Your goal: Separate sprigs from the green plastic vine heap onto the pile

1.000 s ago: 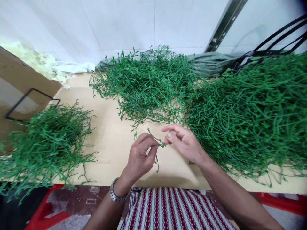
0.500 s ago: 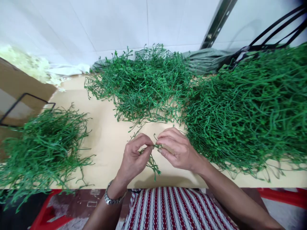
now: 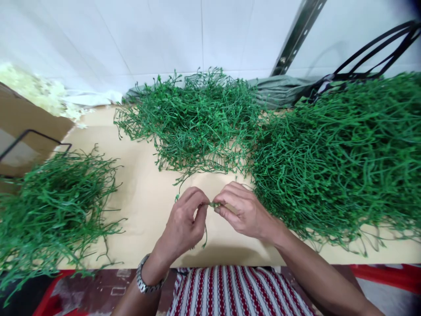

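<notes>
Between both hands, low over the table, is a thin green artificial stem piece [image 3: 214,204]. My left hand [image 3: 188,215] pinches its left side between thumb and forefinger, and a loose stem end hangs below that hand. From the right, my right hand [image 3: 241,208] grips the other side with thumb and fingertips. The fingertips of the two hands are nearly touching. Beyond them lies a heap of green plastic stems [image 3: 200,118] with small budded tips. The exact join between the held pieces is too small to make out.
A large stem pile [image 3: 342,162] covers the right of the table [image 3: 141,206]. Another stem pile [image 3: 66,206] overhangs the front edge at left, beside a cardboard box [image 3: 29,118] and a black wire frame [image 3: 36,132]. Pale yellow flowers [image 3: 36,90] lie at the back left.
My left hand has turned inward, so the stems hanging under it are now mostly hidden. Both hands stay together at the held piece. The camera view has shifted slightly.
</notes>
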`<control>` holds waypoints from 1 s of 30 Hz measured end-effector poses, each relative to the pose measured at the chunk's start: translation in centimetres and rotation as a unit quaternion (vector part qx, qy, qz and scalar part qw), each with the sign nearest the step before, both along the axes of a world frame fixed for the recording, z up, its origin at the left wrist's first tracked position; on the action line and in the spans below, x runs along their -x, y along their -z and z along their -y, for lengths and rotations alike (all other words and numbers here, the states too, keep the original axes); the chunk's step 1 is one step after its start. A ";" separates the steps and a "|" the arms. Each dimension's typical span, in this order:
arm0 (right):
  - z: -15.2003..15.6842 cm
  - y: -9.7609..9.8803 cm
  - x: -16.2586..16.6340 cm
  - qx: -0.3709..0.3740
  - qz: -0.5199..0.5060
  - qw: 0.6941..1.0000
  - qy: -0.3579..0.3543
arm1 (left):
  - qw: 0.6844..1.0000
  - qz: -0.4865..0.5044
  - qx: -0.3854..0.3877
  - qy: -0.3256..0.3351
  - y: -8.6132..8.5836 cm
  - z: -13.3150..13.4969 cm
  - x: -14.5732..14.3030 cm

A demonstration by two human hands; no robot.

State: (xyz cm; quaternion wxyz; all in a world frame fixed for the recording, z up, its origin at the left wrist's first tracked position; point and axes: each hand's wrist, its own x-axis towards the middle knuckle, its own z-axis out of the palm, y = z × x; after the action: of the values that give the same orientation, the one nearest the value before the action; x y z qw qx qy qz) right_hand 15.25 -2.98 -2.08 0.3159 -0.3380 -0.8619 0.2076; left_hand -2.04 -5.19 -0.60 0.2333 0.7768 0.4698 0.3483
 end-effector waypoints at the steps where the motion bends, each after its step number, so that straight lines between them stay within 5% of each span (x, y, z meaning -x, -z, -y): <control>1: 0.0 0.0 0.1 0.000 -0.007 1.000 0.003 | 1.000 0.006 0.012 0.005 0.0 -0.1 0.0; 8: 0.0 -0.2 0.3 0.044 -0.026 0.999 -0.009 | 0.998 0.022 0.051 0.029 0.5 -0.6 0.3; 15: -0.2 -0.2 0.6 0.081 -0.018 0.996 0.019 | 0.993 -0.069 -0.098 -0.015 0.9 -0.6 -0.1; 30: -0.2 -0.3 0.9 0.089 0.055 0.994 0.026 | 0.999 -0.015 0.037 -0.017 2.4 -1.2 0.3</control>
State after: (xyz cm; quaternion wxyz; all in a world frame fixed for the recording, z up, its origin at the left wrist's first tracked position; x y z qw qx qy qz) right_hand 14.34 -2.73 -1.76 0.2422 -0.3976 -0.8472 0.2561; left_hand -2.32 -3.97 -2.99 0.2487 0.7647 0.4989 0.3231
